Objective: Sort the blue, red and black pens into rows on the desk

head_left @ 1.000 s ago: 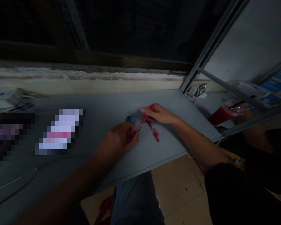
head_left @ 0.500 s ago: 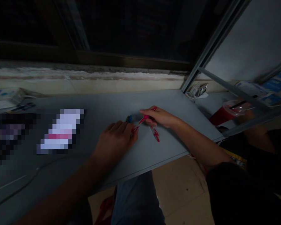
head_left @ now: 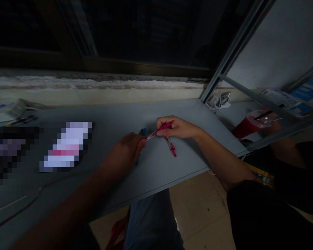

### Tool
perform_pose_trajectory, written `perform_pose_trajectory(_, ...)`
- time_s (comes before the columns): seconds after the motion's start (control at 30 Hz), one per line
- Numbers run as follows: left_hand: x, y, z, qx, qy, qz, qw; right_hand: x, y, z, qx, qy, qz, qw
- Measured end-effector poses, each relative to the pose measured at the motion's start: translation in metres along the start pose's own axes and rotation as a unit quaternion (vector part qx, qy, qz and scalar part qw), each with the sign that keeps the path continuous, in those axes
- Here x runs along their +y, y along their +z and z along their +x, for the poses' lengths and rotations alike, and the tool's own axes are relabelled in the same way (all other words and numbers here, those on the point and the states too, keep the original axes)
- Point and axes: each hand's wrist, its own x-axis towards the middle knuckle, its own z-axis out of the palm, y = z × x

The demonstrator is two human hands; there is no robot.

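Between my two hands, above the desk, is a slim clear pen with red-pink ends (head_left: 166,127). My right hand (head_left: 178,127) pinches it near its pink upper end with thumb and fingers. My left hand (head_left: 129,148) is closed around its lower end, which the fingers hide. A second clear-and-red pen (head_left: 173,149) lies on the desk just below my right hand. Partly covered by my left hand is a blue pen-like thing (head_left: 143,131), lying on the desk.
Left on the grey desk (head_left: 156,177) are a blurred-out phone-like screen (head_left: 67,146), a cable and a white box (head_left: 6,110). Beyond the metal frame (head_left: 246,91) at right stand a cup of red drink with a straw (head_left: 247,125) and another person's arm (head_left: 284,139).
My left hand has shifted slightly left, baring more of the pen's clear barrel. My right fingers have curled in closer around the pink end.
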Motion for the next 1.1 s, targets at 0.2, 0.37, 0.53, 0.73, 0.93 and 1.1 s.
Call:
perform_pose_trajectory(0.2, -0.008, -0.004, 0.002, 0.000, 0.002, 0.023, 1.000, 0.006, -0.008, 0.001, 0.045, 0.029, -0.038, 0.998)
perform_pose_trajectory(0.37, -0.012, 0.000, 0.002, 0.000, -0.014, 0.055, 0.998, 0.013, -0.011, 0.004, 0.085, -0.004, -0.026, 0.996)
perform_pose_trajectory(0.53, -0.011, -0.001, 0.002, -0.024, -0.020, 0.044, 0.999, 0.019, -0.013, 0.006, 0.080, 0.004, -0.014, 0.997)
perform_pose_trajectory(0.73, -0.008, -0.003, 0.003, -0.029, -0.029, 0.033, 0.999, 0.021, -0.015, 0.006, 0.097, 0.020, -0.003, 0.995)
perform_pose_trajectory(0.93, -0.006, -0.006, 0.004, -0.021, -0.056, -0.047, 0.997, 0.020, -0.015, 0.008, 0.133, -0.009, 0.087, 0.987)
perform_pose_trajectory(1.1, -0.008, -0.004, 0.002, -0.045, -0.073, -0.113, 0.990, 0.014, -0.011, 0.006, 0.127, -0.002, 0.181, 0.975)
